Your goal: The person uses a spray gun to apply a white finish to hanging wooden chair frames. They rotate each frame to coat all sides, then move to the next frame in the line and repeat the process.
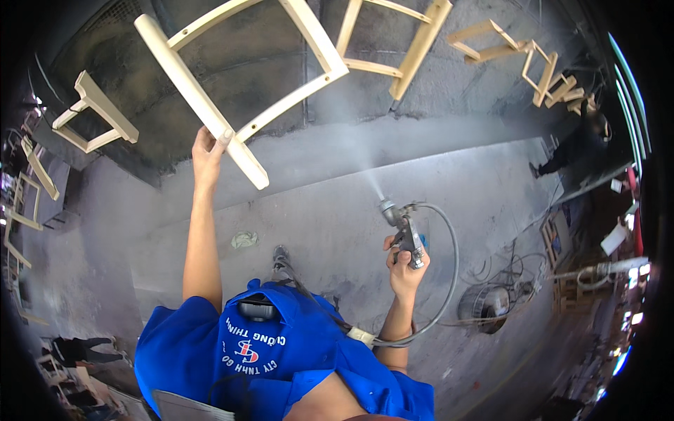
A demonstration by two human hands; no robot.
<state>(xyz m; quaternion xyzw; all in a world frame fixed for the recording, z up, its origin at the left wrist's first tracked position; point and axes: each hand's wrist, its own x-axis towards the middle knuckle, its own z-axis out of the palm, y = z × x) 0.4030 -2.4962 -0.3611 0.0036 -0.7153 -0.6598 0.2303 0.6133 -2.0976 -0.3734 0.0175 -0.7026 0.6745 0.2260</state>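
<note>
My left hand (208, 151) reaches up and grips a leg of a pale, cream-coated wooden chair frame (239, 77) that hangs overhead. My right hand (404, 263) holds a metal spray gun (404, 228) with its nozzle aimed up toward the frame. A fine mist (358, 154) leaves the nozzle and drifts toward the frame. A grey hose (449, 274) loops from the gun down behind my right arm. I wear a blue short-sleeved shirt (281, 351).
More unpainted wooden chair frames hang around: one at top centre (393, 42), several at top right (540, 63), several on the left (98, 112). On the grey floor lie a crumpled rag (243, 239), a round wire fan (484, 305) and cables. Another person (576, 147) stands far right.
</note>
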